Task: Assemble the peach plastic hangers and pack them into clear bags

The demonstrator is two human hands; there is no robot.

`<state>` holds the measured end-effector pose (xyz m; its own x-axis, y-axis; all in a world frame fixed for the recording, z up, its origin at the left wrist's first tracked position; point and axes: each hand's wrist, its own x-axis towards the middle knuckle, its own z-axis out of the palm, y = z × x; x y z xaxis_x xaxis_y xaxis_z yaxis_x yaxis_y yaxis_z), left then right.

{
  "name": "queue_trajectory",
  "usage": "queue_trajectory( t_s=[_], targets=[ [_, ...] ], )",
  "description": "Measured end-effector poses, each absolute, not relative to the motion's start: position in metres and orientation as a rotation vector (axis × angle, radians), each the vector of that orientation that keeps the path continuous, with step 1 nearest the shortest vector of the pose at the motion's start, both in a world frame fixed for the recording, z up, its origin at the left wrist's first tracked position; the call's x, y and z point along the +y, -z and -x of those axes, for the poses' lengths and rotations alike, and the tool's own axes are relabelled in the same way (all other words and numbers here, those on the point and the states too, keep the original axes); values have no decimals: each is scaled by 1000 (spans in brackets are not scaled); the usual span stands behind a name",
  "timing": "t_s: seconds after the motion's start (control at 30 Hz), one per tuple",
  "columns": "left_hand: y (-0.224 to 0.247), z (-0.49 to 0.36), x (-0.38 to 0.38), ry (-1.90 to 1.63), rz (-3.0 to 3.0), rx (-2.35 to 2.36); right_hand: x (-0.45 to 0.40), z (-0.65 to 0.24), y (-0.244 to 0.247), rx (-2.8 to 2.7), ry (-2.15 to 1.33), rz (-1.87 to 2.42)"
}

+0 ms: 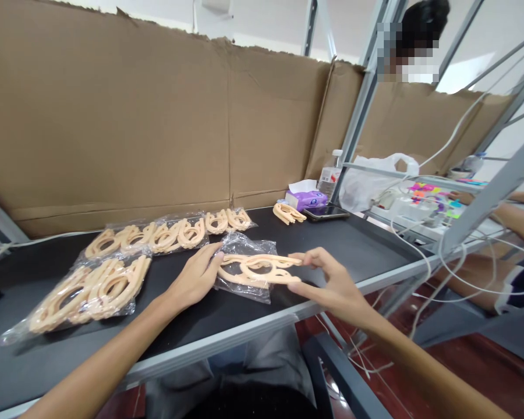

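Note:
A beige plastic piece with curved arms and a round loop (262, 263) lies over a clear plastic bag (244, 241) on the black table; how much of it is inside the bag I cannot tell. My right hand (327, 285) pinches its two right-hand ends between thumb and fingers. At the left side, my left hand (197, 276) has thumb and fingers closed at the bag's edge, beside the left end of the piece. Its fingertips are partly hidden.
Bagged beige pieces (100, 288) lie on the left, with a row of more bags (179, 233) behind. Loose beige pieces (289, 213), a phone (327, 213), a purple tissue pack (308, 199) and a bottle (330, 174) sit farther back. Another person's arm (521, 224) shows at right.

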<state>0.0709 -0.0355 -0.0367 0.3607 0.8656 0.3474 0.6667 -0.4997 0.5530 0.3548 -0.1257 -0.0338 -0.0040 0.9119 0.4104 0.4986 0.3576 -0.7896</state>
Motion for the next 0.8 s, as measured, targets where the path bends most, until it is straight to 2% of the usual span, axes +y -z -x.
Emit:
queue_trajectory(
  t_s=[0.13, 0.33, 0.5, 0.63, 0.8],
  targets=[
    [37, -68, -34, -908, -2313, 1382, -100, -309, 31, -1912, -286, 1341],
    [38, -66, -31, -908, -2326, 1431, -59, -334, 12, -1911, -432, 1277],
    [39, -68, -30, -897, -2333, 1417, 3, -392, 7, -1777, 151, 1807],
    [39, -68, -30, -878, -2327, 1422, 40, -408, 16, -1722, 190, 2125],
    [37, -68, -31, -864, -2316, 1430, 56, -413, 20, -1682, 117, 2209]
  ],
)
